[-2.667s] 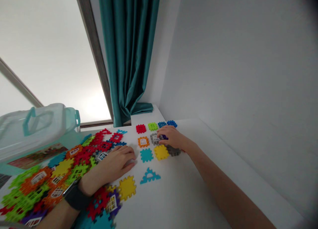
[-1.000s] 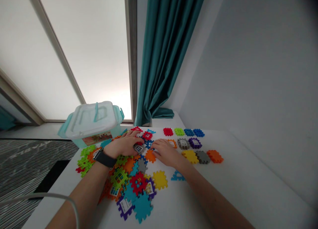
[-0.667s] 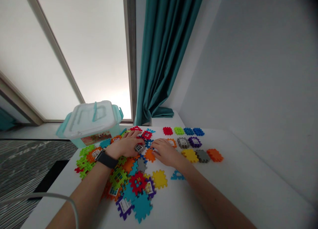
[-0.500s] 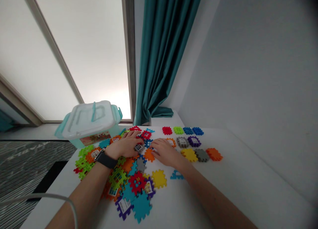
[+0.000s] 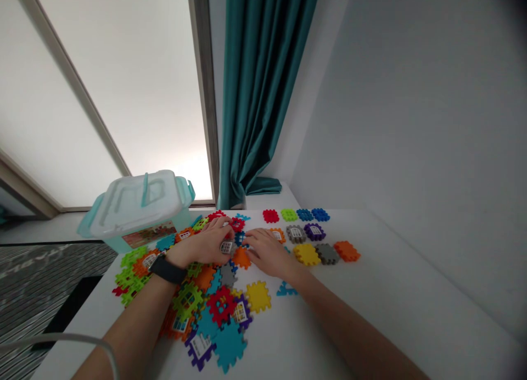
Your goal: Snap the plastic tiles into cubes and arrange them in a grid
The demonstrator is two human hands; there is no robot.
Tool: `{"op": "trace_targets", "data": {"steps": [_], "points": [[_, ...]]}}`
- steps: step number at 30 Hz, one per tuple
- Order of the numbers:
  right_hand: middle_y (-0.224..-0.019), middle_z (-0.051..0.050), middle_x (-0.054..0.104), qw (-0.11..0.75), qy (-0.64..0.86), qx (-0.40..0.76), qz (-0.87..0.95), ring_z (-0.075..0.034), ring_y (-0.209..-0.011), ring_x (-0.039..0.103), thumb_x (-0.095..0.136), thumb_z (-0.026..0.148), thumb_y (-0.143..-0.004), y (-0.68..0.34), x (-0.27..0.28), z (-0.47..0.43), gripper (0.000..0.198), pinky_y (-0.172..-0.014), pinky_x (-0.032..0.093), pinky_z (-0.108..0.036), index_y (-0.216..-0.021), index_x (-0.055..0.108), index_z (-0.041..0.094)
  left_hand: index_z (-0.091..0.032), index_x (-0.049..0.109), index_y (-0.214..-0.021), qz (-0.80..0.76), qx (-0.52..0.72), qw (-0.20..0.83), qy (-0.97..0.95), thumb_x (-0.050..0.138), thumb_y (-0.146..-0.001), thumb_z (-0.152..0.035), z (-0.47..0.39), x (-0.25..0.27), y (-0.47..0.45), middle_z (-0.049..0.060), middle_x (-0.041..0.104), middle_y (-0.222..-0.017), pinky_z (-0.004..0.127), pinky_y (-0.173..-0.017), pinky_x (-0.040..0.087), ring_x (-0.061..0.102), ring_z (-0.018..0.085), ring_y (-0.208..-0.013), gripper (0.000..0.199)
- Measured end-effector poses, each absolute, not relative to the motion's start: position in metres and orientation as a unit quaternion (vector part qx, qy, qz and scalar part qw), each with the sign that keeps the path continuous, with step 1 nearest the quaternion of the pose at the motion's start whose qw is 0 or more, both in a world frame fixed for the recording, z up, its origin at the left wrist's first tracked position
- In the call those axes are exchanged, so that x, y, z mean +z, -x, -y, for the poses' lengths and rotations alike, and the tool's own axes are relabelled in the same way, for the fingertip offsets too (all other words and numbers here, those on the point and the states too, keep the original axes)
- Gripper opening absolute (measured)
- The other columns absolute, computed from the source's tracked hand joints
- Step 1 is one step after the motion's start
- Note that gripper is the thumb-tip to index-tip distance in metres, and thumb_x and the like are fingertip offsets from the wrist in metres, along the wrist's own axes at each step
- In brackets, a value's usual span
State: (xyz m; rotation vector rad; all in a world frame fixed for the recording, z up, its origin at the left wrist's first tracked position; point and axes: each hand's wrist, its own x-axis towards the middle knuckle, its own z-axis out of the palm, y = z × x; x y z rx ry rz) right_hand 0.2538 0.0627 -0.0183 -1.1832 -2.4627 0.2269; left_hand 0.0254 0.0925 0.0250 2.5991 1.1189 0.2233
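Observation:
My left hand (image 5: 212,241), with a dark watch (image 5: 167,268) on the wrist, reaches over a pile of toothed plastic building tiles. Its fingers are closed round a grey window tile (image 5: 226,247). Just to the right, my right hand (image 5: 265,252) is palm down with fingers apart, the fingertips close to a blue tile (image 5: 239,238) and an orange tile (image 5: 241,257). Whether they touch these is hard to see. Nearer to me in the pile lie a red window tile (image 5: 222,305), a green window tile (image 5: 188,299) and a turquoise tile (image 5: 230,344).
Sorted tiles lie in rows on the right, among them a purple tile (image 5: 315,232), a grey tile (image 5: 327,253) and an orange tile (image 5: 347,251). A lidded plastic box (image 5: 140,204) stands at the back left of the white table (image 5: 313,336). A pale cable (image 5: 61,339) crosses the lower left.
The whole view has shifted slightly, so things appear further left. My left hand keeps hold of the grey window tile. Both hands stay close together over the pile.

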Motion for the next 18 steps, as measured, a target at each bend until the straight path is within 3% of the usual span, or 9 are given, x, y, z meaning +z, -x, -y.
{"op": "trace_targets", "data": {"steps": [8,18], "points": [[-0.101,-0.005,0.07,0.359,0.496,0.292,0.735,-0.019,-0.097,0.065,0.057,0.028,-0.096,-0.244,-0.01,-0.068,0.017,-0.091,0.051,-0.034,-0.087,0.068,0.02,-0.022,0.052,-0.105,-0.365,0.177,0.128,-0.905,0.069,-0.071,-0.021,-0.088,0.036,-0.035,0.014,0.041,-0.147,0.05,-0.117,0.038,0.042,0.034,-0.14,0.038],[-0.101,-0.004,0.073,0.396,0.483,0.409,0.666,-0.021,-0.098,0.066,0.057,0.038,-0.091,-0.245,-0.007,-0.066,0.022,-0.092,0.051,-0.034,-0.087,0.07,0.021,-0.02,0.051,-0.113,-0.351,0.194,0.096,-0.911,0.069,-0.07,-0.016,-0.075,0.041,-0.055,0.017,0.038,-0.153,0.054,-0.118,0.034,0.035,0.037,-0.145,0.047]]}}
